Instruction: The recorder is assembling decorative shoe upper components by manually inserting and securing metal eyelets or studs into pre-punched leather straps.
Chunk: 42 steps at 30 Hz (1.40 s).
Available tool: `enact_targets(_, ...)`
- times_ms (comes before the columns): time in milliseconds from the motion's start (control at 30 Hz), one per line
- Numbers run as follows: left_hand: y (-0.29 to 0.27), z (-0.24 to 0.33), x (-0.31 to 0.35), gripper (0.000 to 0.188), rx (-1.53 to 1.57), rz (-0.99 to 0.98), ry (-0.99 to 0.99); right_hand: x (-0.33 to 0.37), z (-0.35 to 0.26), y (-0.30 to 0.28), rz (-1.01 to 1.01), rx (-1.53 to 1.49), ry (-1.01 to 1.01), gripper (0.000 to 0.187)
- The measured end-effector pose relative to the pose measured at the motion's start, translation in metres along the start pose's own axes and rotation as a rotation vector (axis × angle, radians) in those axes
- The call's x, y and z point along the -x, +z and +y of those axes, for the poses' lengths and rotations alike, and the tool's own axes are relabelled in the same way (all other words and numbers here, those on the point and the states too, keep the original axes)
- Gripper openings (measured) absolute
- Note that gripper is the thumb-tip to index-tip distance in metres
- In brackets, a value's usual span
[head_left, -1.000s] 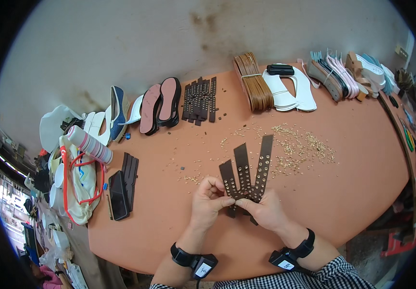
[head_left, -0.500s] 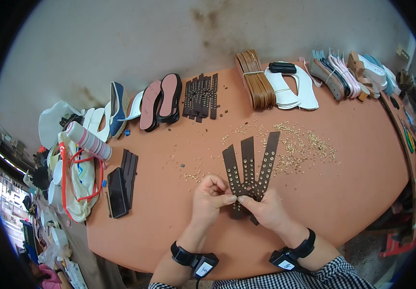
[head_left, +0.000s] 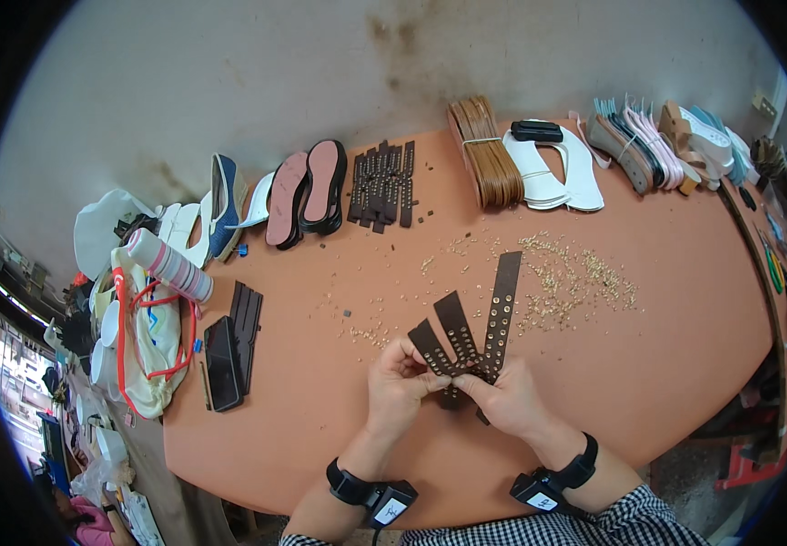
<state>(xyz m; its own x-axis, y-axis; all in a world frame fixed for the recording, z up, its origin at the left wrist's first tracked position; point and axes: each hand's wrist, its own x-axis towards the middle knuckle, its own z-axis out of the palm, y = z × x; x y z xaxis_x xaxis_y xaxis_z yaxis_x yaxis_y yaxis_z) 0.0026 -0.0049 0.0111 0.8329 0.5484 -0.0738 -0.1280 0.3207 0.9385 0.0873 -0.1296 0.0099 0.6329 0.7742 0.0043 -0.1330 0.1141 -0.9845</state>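
Between my two hands is a dark brown studded strap piece (head_left: 502, 305), its strips fanned out away from me. Rows of round gold studs run along each strip, and the far ends are plain. My left hand (head_left: 397, 393) is closed, thumb and fingers pinching the piece near where the strips meet. From the other side my right hand (head_left: 513, 402) grips it, with the thumb lying on top close to the left thumb. Just beyond, loose gold studs (head_left: 584, 282) lie scattered over the brown tabletop (head_left: 320, 455).
At the back stand pink-topped soles (head_left: 324, 177), a stack of studded dark strips (head_left: 382, 182), a tied brown bundle (head_left: 482, 155) and white cut pieces (head_left: 581, 177). To the left are a phone (head_left: 222, 364), dark strips (head_left: 246, 314) and a striped roll (head_left: 170, 266).
The left and middle strips have bent down toward my left hand, while the right strip still stands out straight, turned slightly more upright. Both hands stay nearly where they were.
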Motion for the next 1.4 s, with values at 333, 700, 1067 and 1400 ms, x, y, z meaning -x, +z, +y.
enact_targets(333, 0.0, -0.009, 0.002, 0.023, -0.129, -0.042, 0.393, 0.003, -0.002, 0.007, 0.086, -0.537, 0.16, 0.009)
enact_targets(700, 0.002, -0.005, -0.001, 0.013, -0.699, 0.006, 0.654, 0.002, -0.007, 0.004, 0.077, -0.539, 0.229, 0.009)
enact_targets(1067, 0.002, -0.006, 0.002, 0.007, -0.203, -0.111, 0.348, -0.001, -0.008, 0.001, 0.057, -0.827, 0.362, 0.01)
enact_targets(1400, 0.001, -0.008, 0.002, 0.008, -0.182, -0.1, 0.348, -0.001, -0.006, 0.002, 0.028, -0.702, 0.287, 0.012)
